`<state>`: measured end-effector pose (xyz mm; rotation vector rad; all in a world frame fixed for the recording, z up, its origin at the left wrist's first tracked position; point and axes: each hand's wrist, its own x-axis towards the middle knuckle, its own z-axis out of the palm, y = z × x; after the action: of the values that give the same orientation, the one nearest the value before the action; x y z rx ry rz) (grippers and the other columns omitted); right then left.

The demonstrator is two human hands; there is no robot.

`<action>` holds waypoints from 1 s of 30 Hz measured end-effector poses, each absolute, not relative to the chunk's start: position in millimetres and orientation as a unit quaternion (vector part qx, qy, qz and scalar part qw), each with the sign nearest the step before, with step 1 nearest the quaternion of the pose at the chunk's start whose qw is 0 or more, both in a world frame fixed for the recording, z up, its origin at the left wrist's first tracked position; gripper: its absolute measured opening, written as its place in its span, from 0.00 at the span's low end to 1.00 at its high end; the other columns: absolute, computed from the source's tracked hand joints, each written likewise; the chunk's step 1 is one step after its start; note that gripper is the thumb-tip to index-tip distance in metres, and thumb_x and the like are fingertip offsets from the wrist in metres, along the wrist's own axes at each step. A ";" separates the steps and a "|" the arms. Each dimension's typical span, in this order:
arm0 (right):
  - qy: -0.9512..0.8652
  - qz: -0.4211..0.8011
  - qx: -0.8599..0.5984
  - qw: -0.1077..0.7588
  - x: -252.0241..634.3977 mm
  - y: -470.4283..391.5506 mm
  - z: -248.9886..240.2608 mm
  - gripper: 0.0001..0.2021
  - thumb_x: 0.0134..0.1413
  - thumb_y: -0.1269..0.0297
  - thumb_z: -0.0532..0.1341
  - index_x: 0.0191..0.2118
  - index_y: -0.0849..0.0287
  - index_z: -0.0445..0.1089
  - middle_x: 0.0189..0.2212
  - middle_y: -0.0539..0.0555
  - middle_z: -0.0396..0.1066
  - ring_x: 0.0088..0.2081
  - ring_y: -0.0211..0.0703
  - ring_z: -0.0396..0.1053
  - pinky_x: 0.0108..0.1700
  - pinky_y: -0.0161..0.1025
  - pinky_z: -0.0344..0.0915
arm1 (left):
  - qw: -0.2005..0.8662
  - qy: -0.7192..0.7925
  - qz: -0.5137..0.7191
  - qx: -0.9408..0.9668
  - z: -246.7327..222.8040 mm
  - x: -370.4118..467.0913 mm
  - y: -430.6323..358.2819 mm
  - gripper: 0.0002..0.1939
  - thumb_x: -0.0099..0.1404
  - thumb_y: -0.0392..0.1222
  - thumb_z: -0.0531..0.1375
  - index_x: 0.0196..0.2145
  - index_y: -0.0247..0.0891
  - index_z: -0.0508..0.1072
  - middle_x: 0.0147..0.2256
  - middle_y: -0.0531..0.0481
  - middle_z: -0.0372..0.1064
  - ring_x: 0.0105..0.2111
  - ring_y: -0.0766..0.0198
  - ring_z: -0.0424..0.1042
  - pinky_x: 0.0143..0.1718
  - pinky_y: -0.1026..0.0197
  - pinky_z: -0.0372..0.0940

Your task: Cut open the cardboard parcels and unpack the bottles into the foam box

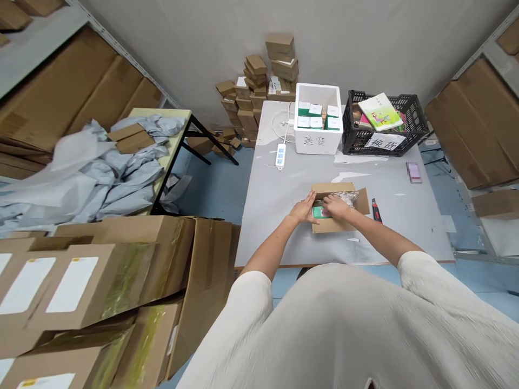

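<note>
An opened cardboard box (333,225) lies on the grey table (267,216), its flaps spread. My left hand (304,209) rests against the box's left end with its fingers apart. Inside, a green item (320,212) shows beside crumpled clear wrap (346,198). My right hand (337,207) reaches into the box over the green item and the wrap; its fingertips are partly hidden, so what they grip, if anything, cannot be made out. A red and black cutter (377,210) lies just right of the box.
Behind stand a white bin (318,141) of green-and-white boxes and a black crate (352,135) with books. A power strip (280,155) and a phone (414,172) lie on the table. Large cartons (162,259) stand at left, near a side table (178,113) with grey bags.
</note>
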<state>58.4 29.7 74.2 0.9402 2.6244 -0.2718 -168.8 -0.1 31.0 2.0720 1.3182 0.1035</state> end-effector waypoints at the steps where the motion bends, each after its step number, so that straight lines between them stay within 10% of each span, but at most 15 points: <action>1: 0.934 -0.107 0.303 0.158 52.3 30.3 74.5 0.14 0.66 0.68 0.60 0.52 0.65 0.79 0.56 0.69 0.74 0.57 0.60 0.69 0.59 0.49 0.62 | 0.335 0.507 0.040 0.793 31.4 -168.6 -0.2 0.83 0.48 0.71 0.76 0.80 0.42 0.27 0.79 0.30 0.25 0.70 0.30 0.62 0.65 0.45 0.63; 15: 0.864 -0.165 0.391 0.271 -3.9 33.6 51.7 0.28 0.55 0.61 0.75 0.60 0.67 0.77 0.53 0.72 0.79 0.50 0.61 0.81 0.51 0.43 0.75 | 0.356 0.507 0.052 0.783 34.0 -169.8 -4.5 0.83 0.47 0.72 0.76 0.80 0.42 0.27 0.79 0.31 0.24 0.70 0.29 0.63 0.64 0.43 0.64; 30: 0.886 -0.112 0.381 0.240 7.9 33.2 47.8 0.31 0.51 0.53 0.73 0.57 0.67 0.75 0.56 0.74 0.75 0.61 0.68 0.68 0.64 0.54 0.60 | 0.355 0.508 0.037 0.784 35.5 -177.6 -5.2 0.81 0.50 0.70 0.75 0.80 0.44 0.26 0.80 0.33 0.27 0.70 0.33 0.64 0.65 0.45 0.65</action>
<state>7.9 33.2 47.8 1.0438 2.4232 -0.3058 -177.6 -5.2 35.5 2.0264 1.3119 0.0954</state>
